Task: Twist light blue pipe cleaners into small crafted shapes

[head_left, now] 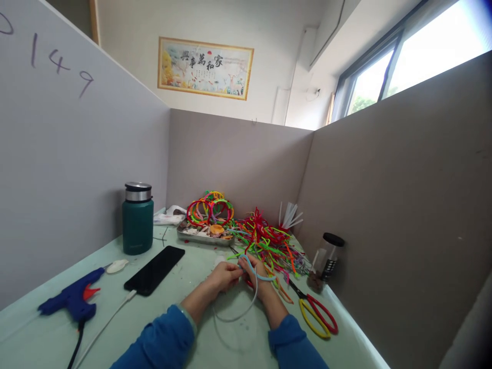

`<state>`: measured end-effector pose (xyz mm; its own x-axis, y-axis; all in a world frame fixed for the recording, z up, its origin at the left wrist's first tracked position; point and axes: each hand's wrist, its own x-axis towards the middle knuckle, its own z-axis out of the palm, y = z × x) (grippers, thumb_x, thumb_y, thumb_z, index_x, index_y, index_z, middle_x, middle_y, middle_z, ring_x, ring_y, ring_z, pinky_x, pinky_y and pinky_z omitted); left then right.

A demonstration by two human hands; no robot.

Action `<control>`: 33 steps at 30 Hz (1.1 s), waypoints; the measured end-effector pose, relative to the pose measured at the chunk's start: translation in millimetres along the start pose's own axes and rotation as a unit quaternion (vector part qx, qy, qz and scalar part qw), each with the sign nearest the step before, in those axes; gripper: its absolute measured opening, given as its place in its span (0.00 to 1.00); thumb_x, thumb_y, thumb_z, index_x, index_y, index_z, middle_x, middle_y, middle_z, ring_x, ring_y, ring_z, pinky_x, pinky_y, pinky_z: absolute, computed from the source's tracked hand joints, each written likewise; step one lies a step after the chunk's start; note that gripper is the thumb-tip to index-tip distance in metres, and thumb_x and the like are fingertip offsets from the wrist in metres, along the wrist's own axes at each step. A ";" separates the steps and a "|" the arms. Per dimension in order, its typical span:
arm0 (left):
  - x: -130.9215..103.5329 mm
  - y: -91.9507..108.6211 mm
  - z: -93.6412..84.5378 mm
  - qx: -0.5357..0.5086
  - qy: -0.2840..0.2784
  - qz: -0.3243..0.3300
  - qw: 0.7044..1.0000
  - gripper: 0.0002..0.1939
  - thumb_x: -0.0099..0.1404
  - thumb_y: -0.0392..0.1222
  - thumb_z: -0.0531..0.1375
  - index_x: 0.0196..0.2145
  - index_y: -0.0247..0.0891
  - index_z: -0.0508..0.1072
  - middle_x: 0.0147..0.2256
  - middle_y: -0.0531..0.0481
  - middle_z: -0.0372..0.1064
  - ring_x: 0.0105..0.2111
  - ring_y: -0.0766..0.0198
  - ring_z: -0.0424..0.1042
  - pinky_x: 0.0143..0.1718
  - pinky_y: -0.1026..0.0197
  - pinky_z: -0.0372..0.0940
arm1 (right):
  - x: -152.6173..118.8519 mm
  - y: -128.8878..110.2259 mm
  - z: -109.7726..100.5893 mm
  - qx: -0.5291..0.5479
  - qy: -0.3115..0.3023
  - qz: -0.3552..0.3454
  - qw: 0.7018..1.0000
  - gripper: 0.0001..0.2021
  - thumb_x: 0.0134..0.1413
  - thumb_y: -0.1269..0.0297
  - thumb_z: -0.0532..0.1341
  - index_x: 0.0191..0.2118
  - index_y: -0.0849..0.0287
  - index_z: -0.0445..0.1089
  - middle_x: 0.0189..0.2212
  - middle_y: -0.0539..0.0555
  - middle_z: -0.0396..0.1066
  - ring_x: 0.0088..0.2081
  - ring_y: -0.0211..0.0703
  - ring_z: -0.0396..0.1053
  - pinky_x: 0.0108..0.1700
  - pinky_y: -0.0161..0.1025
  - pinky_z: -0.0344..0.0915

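Note:
My left hand point(226, 275) and my right hand point(255, 272) meet over the middle of the table, fingers pinched close together. Between them is a light blue pipe cleaner point(266, 279), bent in a curve that crosses my right hand. A pale, thin strand point(239, 320) loops down below the hands; I cannot tell whether it belongs to the same pipe cleaner. Just beyond my right hand lies a tangled heap of colourful pipe cleaners point(269, 238). Something red shows under my right palm, mostly hidden.
Scissors point(314, 310) with red and yellow handles lie at right, near a clear jar point(328, 256). A metal tray point(203, 238) holds wreath-like rings. White sticks point(291, 216) stand behind. At left are a green bottle point(137, 225), a phone point(154, 270) and a blue glue gun point(73, 300).

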<state>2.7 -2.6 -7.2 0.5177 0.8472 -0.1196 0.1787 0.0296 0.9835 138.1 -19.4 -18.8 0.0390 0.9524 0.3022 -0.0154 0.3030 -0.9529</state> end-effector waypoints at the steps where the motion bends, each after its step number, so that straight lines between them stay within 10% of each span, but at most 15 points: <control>1: -0.5 0.6 0.1 0.002 0.004 0.000 1.000 0.24 0.49 0.61 0.62 0.20 0.35 0.64 0.13 0.59 0.54 0.11 0.76 0.46 0.14 0.66 0.37 | -0.4 -1.2 0.0 0.003 0.000 0.002 1.000 0.18 0.41 0.47 0.65 0.25 0.58 0.64 0.20 0.46 0.59 0.20 0.33 0.52 0.21 0.33 0.49; 20: -3.1 5.4 2.9 0.065 0.042 0.022 0.997 0.15 0.52 0.39 0.55 0.12 0.34 0.67 0.08 0.55 0.50 0.10 0.72 0.48 0.14 0.65 0.42 | 7.7 6.1 -1.1 0.042 0.038 0.043 0.997 0.13 0.39 0.55 0.66 0.23 0.58 0.64 0.15 0.43 0.57 0.17 0.32 0.53 0.19 0.32 0.49; 33: -15.7 21.2 -0.6 -0.097 0.044 0.020 0.994 0.06 0.50 0.40 0.57 0.24 0.37 0.62 0.13 0.59 0.55 0.10 0.77 0.43 0.14 0.68 0.34 | 3.7 0.8 -4.2 0.070 0.052 0.036 0.996 0.16 0.43 0.52 0.64 0.23 0.58 0.61 0.13 0.42 0.56 0.15 0.31 0.50 0.17 0.32 0.44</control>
<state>-2.2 -14.9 15.6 0.4444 0.8926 -0.0755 -0.0094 0.0889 0.9960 142.4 -15.7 -18.6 0.1368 0.9652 0.2228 -0.1598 0.2435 -0.9567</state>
